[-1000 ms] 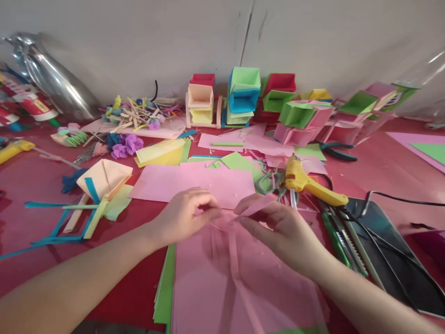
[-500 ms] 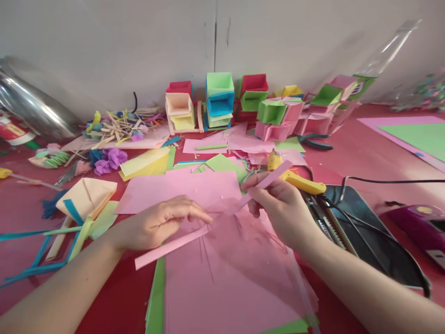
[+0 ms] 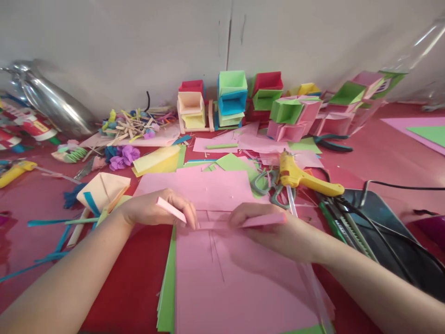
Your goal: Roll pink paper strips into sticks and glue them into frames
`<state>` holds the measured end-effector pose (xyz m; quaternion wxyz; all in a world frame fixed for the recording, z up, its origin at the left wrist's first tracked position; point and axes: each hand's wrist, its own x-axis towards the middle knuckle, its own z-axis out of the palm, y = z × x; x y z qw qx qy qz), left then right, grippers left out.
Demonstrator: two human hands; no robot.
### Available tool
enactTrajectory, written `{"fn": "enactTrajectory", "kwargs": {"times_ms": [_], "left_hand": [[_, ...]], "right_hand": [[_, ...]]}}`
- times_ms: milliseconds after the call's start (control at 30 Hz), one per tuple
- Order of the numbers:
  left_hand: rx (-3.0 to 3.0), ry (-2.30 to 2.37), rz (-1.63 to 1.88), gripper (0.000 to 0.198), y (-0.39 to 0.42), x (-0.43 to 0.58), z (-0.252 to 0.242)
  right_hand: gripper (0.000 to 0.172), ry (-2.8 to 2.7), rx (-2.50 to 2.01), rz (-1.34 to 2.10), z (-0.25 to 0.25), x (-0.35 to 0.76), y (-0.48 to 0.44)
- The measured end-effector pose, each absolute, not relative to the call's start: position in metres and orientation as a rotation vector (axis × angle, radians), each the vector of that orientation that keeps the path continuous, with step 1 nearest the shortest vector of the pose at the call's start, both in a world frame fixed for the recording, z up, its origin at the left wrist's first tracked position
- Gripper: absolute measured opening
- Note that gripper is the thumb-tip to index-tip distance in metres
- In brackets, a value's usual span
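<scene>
A narrow pink paper strip (image 3: 216, 226) stretches between the fingertips of both hands, low over a stack of pink paper sheets (image 3: 243, 283). My left hand (image 3: 179, 202) pinches it on the left, where a flat end pokes up past the knuckles. On the right, my right hand (image 3: 295, 236) grips it with bent fingers, and the other end lies across the back of that hand. Whether it is one strip or two overlapping, I cannot tell. Green sheets (image 3: 167, 283) show beneath the pink stack.
A yellow glue gun (image 3: 309, 180) and grey-green scissors (image 3: 262, 183) lie beyond my right hand, near a dark tray (image 3: 368, 218) with cutters and cables. Folded paper boxes (image 3: 232, 102) line the wall. A cream folded paper piece (image 3: 104, 188) sits left, beside blue strips (image 3: 57, 255).
My hands have come closer together. The right hand has moved down towards the sheets with its strip end, and the left strip end now points up and left. The view has shifted left.
</scene>
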<state>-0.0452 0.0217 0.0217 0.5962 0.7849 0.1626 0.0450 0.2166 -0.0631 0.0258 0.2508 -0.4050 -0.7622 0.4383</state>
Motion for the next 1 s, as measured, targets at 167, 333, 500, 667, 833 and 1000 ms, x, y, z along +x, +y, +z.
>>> {"fn": "enactTrajectory", "kwargs": {"times_ms": [167, 333, 500, 667, 833, 1000], "left_hand": [[1.819, 0.402, -0.06, 0.02, 0.022, -0.045, 0.023], [1.919, 0.417, -0.083, 0.02, 0.015, -0.04, 0.029], [1.929, 0.522, -0.08, 0.019, 0.013, -0.038, 0.026], [1.855, 0.489, -0.061, 0.019, 0.013, -0.037, 0.021], [1.884, 0.491, -0.105, 0.018, 0.011, -0.036, 0.021], [1.939, 0.493, -0.115, 0.017, 0.01, -0.036, 0.019]], "right_hand": [[0.016, -2.308, -0.996, 0.975, 0.026, 0.217, -0.061], [0.016, -2.346, -0.883, 1.079, 0.029, 0.215, -0.061], [0.02, -2.407, -0.851, 1.088, 0.028, 0.212, -0.061], [0.019, -2.443, -0.796, 1.111, 0.024, 0.212, -0.059], [0.017, -2.474, -0.824, 1.018, 0.02, 0.215, -0.056], [0.015, -2.435, -0.925, 1.08, 0.02, 0.215, -0.057]]}}
